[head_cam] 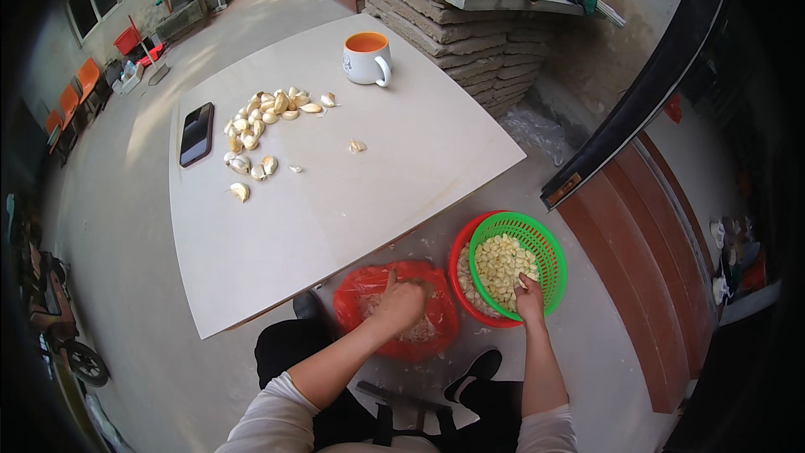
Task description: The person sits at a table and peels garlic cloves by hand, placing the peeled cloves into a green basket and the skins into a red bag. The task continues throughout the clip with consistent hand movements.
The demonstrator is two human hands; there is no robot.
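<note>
My left hand point(402, 305) is over a red plastic bag point(353, 286) that holds garlic skins; its fingers are bent, and what they may hold is hidden. At the near rim of a green plastic colander point(555, 258), my right hand point(529, 297) reaches in beside peeled garlic cloves point(503, 261); whether a clove is between its fingers is unclear. The colander rests on a red basin point(458, 264) with more garlic in it. Unpeeled garlic cloves point(277, 104) lie in a curved heap on the pale tabletop point(377, 201), with several loose ones nearer me.
On the table stand a white mug point(366, 60) with an orange inside and a dark smartphone point(197, 134). The table's near edge runs just beyond the bag. Reddish steps point(629, 264) rise at the right, and stacked slabs point(453, 38) stand behind the table.
</note>
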